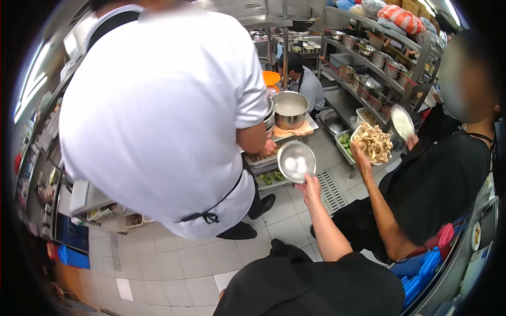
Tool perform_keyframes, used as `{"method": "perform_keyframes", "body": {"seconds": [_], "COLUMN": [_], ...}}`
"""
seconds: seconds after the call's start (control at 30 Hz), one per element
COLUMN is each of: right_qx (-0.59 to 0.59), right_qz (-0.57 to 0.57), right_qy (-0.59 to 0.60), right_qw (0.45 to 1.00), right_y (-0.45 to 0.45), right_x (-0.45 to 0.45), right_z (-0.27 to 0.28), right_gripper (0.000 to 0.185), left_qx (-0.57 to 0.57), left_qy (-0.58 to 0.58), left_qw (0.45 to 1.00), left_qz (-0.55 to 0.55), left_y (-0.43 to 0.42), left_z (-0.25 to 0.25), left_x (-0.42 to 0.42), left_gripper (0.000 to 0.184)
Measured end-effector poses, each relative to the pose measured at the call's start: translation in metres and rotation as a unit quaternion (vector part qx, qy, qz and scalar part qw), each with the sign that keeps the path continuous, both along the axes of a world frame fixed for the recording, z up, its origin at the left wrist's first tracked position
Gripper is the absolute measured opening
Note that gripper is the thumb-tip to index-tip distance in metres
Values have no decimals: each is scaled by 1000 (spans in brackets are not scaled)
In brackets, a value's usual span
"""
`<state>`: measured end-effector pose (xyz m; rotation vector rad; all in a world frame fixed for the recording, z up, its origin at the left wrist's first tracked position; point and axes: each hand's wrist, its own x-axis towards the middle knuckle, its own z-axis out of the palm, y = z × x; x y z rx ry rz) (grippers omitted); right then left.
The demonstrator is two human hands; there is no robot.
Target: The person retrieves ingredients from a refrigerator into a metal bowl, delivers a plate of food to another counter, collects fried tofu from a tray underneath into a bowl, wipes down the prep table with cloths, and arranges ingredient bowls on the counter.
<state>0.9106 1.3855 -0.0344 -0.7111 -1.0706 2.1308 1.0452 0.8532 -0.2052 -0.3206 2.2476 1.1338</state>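
Note:
My right hand (310, 187) stretches forward and grips the near rim of a metal bowl (287, 164). The bowl is tilted so that its shiny inside faces me, and nothing shows in it. Just past the bowl, a hand (268, 149) of the person in white reaches into a tray of food. A large steel pot (291, 111) stands behind, on an orange cloth (295, 131). Below the tray, a container of green vegetables (271, 178) is partly hidden by the bowl. My left hand does not show.
A person in white (158, 116) stands close on the left. On the right, a person in black (443, 179) holds a heaped bowl of pale brown pieces (373, 143) and a white oval dish (402, 122). Shelves (369, 63) bear several pots. A floor drain (331, 190) crosses the tiles.

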Motion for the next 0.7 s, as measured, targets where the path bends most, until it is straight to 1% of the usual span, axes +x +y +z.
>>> {"method": "perform_keyframes", "body": {"seconds": [0.03, 0.17, 0.23, 0.3, 0.4, 0.53, 0.6, 0.63, 0.7], "right_qx": [-3, -34, -52, -101, -103, -92, -53, -53, 2], "right_qz": [3, -6, -11, -11, -5, 0, 13, 10, 31], "right_qy": [29, 123, 144, 165, 132, 137, 115, 117, 105], "right_qw": [1000, 992, 988, 981, 986, 986, 992, 992, 994], "right_y": [3, 16, 19, 19, 20, 32, 40, 45, 52], "right_x": [-24, -102, -116, -126, -121, -95, -95, -100, -117], "right_z": [16, 47, 51, 48, 42, 47, 50, 53, 62], "right_gripper": [28, 23, 23, 23, 21, 21, 20, 20, 21], "left_qx": [-10, -41, -48, -52, -58, -63, -66, -67, -71], "left_qy": [-13, -44, -49, -55, -60, -56, -57, -58, -60], "left_qw": [1000, 998, 997, 996, 995, 994, 994, 994, 994], "left_qz": [11, 35, 41, 48, 59, 67, 64, 62, 60], "left_y": [-7, 18, 30, 36, 46, 61, 65, 67, 70], "left_z": [-36, -21, -16, -14, -7, -4, -5, -5, -7], "left_x": [-7, -27, -35, -43, -45, -40, -40, -41, -46], "left_gripper": [38, 38, 38, 38, 38, 38, 38, 38, 38]}}
